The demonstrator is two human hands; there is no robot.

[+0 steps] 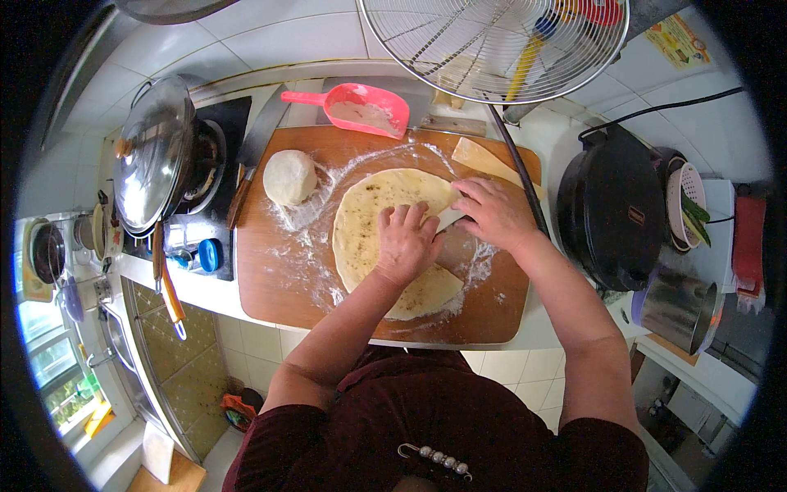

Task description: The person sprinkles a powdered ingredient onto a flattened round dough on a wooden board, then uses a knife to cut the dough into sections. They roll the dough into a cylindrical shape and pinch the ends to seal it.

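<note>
A round, flat dough sheet [363, 215] with brown specks lies on a floured wooden board [264, 277]; its right side has a wedge-shaped gap. My left hand [409, 238] rests palm down on the sheet, fingers slightly apart. At the sheet's upper right edge, beside the gap, my right hand [489, 209] has its fingers and thumb around a pale raised flap [450, 219], which looks like folded dough. The parts under both palms are hidden. A smooth dough ball [290, 178] sits at the board's upper left, with flour around it.
A pink scoop [369, 111] with flour lies behind the board, near a cleaver [261, 138]. A lidded pan [154, 160] stands on the stove at left. A dark rod [519, 166] crosses the board's right edge. A black round appliance [615, 209] stands at right. A wire grille [455, 49] overhangs the back.
</note>
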